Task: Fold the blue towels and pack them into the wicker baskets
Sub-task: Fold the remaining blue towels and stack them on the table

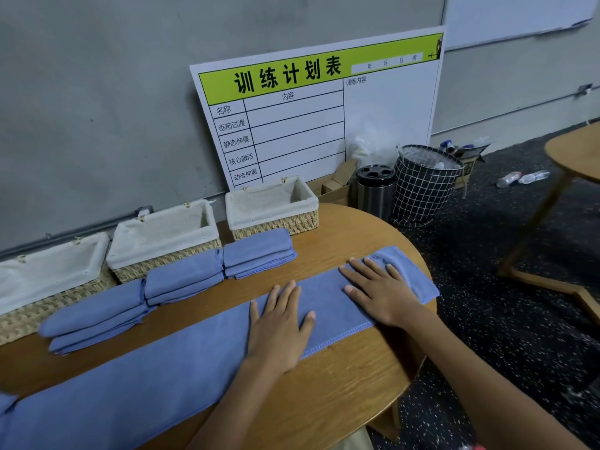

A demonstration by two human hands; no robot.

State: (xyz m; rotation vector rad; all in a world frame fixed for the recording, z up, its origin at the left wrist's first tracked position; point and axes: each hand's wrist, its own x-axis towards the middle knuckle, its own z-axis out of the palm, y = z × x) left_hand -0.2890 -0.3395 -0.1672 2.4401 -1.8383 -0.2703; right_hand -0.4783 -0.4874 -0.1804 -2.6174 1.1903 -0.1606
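Pressing flat, left hand (279, 323) and right hand (378, 290) on long towel (162, 368)

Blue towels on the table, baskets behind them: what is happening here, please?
A person is folding towels at a wooden table. Both hands lie flat on a long towel folded into a strip: the left hand near its middle, the right hand near its right end. Three folded towels lie in a row behind it, in front of three lined baskets. No towel shows in the baskets.
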